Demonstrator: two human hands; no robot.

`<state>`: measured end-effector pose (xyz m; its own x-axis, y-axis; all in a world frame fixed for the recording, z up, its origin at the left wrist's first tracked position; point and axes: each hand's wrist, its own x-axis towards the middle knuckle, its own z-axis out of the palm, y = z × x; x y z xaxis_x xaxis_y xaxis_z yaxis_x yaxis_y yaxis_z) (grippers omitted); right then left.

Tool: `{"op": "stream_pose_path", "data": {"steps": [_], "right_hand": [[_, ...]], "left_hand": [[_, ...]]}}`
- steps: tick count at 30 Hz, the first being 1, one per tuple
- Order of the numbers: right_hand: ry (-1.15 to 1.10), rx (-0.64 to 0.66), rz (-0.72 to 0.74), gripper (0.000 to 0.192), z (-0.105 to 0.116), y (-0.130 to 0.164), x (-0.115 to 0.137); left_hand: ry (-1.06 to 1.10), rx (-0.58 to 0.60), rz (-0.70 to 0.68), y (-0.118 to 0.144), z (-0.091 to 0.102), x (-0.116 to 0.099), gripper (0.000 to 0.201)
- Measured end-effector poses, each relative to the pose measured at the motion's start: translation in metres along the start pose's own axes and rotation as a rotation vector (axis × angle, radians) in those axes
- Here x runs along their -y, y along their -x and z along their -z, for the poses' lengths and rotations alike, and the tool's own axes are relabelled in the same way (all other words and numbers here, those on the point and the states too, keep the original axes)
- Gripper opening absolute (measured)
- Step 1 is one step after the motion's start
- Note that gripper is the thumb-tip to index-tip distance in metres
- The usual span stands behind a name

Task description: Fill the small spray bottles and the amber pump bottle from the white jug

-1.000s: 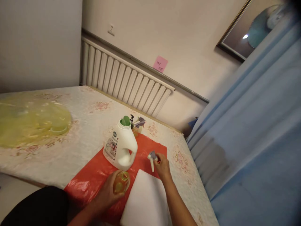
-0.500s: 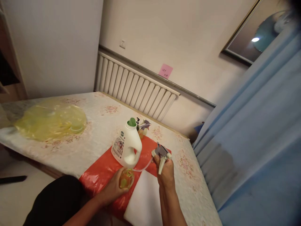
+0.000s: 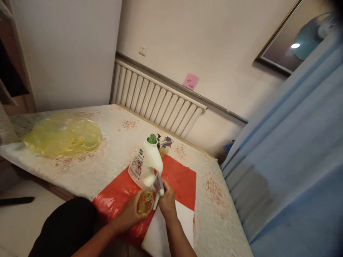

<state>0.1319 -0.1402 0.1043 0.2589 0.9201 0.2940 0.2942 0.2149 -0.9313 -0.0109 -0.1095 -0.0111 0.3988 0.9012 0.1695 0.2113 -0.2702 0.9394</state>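
Observation:
My left hand [image 3: 133, 210] is wrapped round a small clear bottle [image 3: 145, 202] of yellow liquid, which is tilted. My right hand [image 3: 168, 200] grips a grey and white trigger spray head [image 3: 159, 186] close to the bottle's neck. The tube no longer shows outside the bottle; whether the spray head sits on the neck I cannot tell. Just beyond my hands, a white jug [image 3: 146, 166] with a handle and a printed label stands on a red plastic sheet [image 3: 179, 176]. A green piece [image 3: 152, 139] sits in the jug's mouth.
Behind the jug are other spray bottles [image 3: 166, 142], partly hidden. A white sheet [image 3: 158, 232] lies by my right forearm. At the left, a yellow plastic bag [image 3: 63, 137] rests on the flowered tablecloth [image 3: 115, 142]. A blue curtain [image 3: 289, 150] hangs along the right side; a radiator [image 3: 158, 96] stands behind.
My right hand has brought the spray head left and down to the bottle's neck, and the tube has gone from sight. My left hand has stayed nearly still with the bottle.

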Motion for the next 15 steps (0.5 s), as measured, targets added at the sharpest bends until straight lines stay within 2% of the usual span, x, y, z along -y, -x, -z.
{"op": "stream_pose_path", "data": {"steps": [6, 15], "right_hand": [[0.084, 0.075, 0.008, 0.019, -0.005, 0.010, -0.023], [0.132, 0.142, 0.044, 0.025, 0.000, 0.015, -0.020]], "left_hand": [[0.042, 0.038, -0.008, 0.001, 0.004, -0.009, 0.068], [0.022, 0.022, -0.043, -0.001, -0.001, 0.000, 0.070]]}}
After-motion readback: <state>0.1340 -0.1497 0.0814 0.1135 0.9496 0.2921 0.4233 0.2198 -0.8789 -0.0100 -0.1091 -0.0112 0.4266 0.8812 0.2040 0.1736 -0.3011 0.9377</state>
